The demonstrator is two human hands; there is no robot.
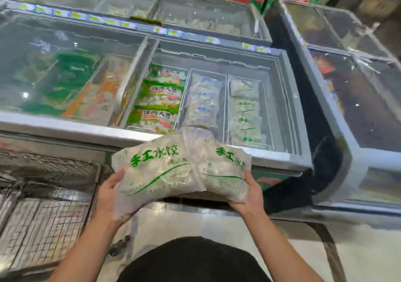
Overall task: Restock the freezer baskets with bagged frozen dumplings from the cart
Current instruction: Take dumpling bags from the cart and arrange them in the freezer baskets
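Two clear bags of frozen dumplings with green lettering sit side by side in front of me. My left hand [108, 191] grips the left bag [156, 173] from below and the side. My right hand [251, 194] holds the right bag [223, 168] at its lower right corner. Both bags hover just in front of the chest freezer [280, 158], whose right half is open. Its baskets hold green-labelled bags [160, 99], blue-printed bags [204, 101] and green-printed clear bags [246, 112] like mine.
A wire cart [45, 212] stands at lower left. The freezer's left half lies under a glass lid [65, 75]. A second freezer [358, 99] stands at right, another row behind. A black cloth [325, 164] hangs between the freezers.
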